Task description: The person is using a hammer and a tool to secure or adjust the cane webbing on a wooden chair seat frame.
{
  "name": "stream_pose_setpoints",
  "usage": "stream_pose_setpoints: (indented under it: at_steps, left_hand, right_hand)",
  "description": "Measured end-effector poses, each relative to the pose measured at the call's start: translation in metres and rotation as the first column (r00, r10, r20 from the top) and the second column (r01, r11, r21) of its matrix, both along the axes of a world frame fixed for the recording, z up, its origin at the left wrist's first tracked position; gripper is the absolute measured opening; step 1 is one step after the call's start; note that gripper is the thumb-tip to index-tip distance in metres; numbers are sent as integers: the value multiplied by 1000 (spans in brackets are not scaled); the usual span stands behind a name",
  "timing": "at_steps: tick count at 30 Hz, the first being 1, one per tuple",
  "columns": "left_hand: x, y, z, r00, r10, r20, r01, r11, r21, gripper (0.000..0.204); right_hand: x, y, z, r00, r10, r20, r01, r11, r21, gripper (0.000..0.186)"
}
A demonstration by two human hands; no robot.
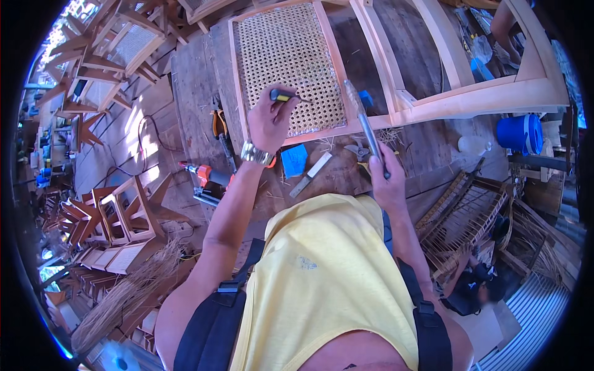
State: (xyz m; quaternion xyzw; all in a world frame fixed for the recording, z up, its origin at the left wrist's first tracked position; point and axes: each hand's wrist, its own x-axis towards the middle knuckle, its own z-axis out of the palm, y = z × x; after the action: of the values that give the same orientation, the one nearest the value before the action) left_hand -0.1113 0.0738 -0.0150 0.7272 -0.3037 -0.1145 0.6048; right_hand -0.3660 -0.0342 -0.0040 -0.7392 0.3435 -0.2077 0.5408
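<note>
My left hand (270, 123), with a metal-band watch (257, 154) at its wrist, is closed around a screwdriver (281, 95) with a black and yellow handle. Its thin shaft points right, over a woven cane panel (288, 46). The panel fills one part of a pale wooden frame (334, 43). In my right hand (388, 179) is a long grey metal bar-like tool (365, 127). Its far end reaches the frame's near right side; whether it touches the wood I cannot tell. The exact kind of this tool is not plain.
Nearer me lie a blue square (294, 161), a flat chisel-like strip (311, 174), orange-handled pliers (218, 123), a red and black power tool (207, 176) and pincers (359, 151). A blue bucket (520, 134) stands right. Wooden chair frames (124, 210) crowd the left. Other people work at right.
</note>
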Motion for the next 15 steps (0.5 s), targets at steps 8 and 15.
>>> stream_pose_setpoints:
  at_steps: [8, 15]
  left_hand:
    - [-22, 19, -5, 987, -125, 97, 107, 980, 170, 24]
    - [-19, 9, -9, 994, -87, 73, 80, 993, 91, 25]
  right_hand:
    - [-25, 23, 7, 962, 238, -132, -210, 957, 198, 38]
    - [-2, 26, 6, 955, 240, -176, -198, 953, 228, 37]
